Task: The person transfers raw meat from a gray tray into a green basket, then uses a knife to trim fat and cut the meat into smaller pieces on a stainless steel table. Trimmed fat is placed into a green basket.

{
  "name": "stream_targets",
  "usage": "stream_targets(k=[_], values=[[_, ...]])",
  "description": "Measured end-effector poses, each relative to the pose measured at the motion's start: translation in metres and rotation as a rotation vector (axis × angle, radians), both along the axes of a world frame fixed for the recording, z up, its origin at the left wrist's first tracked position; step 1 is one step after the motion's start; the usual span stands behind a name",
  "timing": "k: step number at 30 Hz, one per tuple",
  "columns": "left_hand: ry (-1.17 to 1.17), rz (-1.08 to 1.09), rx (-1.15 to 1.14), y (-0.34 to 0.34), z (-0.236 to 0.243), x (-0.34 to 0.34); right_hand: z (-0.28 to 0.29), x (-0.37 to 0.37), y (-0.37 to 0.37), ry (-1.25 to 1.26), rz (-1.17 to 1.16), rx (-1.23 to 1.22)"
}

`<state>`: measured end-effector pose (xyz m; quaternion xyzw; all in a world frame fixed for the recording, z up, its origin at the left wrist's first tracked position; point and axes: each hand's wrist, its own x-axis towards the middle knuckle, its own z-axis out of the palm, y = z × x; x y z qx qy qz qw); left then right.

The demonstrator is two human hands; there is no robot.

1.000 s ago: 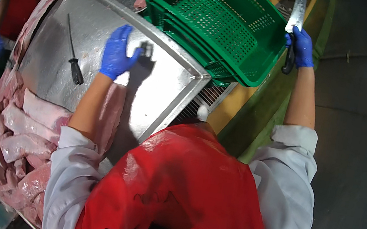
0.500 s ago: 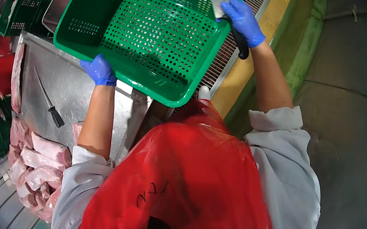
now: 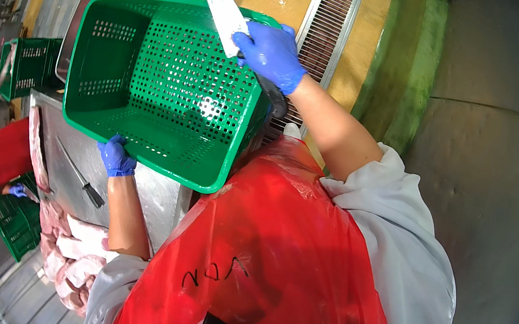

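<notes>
Pinched in left hand (image 3: 117, 158): perforated green basket (image 3: 184, 76), glossy, possibly wet; right hand (image 3: 270, 54) clasps knife (image 3: 218, 8)

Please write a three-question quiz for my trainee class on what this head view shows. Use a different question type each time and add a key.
1. Which hand holds the black-handled butcher knife?

2. Fill the gap: The left hand touches a perforated plastic crate coloured ____.

3. Which tool lies on the metal worktable?
a) ladle
b) sharpening steel
c) scissors

Key:
1. The right hand.
2. Green.
3. b
</notes>
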<state>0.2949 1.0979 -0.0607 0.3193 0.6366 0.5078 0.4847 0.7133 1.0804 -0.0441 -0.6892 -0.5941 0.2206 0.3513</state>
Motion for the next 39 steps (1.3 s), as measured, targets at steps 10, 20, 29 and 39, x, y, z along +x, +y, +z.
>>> stream_targets(k=[10, 20, 29, 39], values=[[0.465, 0.050, 0.306, 0.018, -0.013, -0.013, -0.001, -0.016, -0.004, -0.119, -0.032, -0.073], [0.392, -0.004, 0.387, -0.011, -0.008, 0.025, -0.002, 0.003, 0.024, -0.115, 0.041, -0.153], [1.365, -0.973, 0.870, -0.011, 0.036, -0.047, -0.005, 0.005, 0.020, 0.576, -0.008, -0.004], [1.431, -0.786, 0.859, -0.007, 0.008, -0.059, -0.001, -0.009, 0.022, 0.683, 0.004, -0.033]])
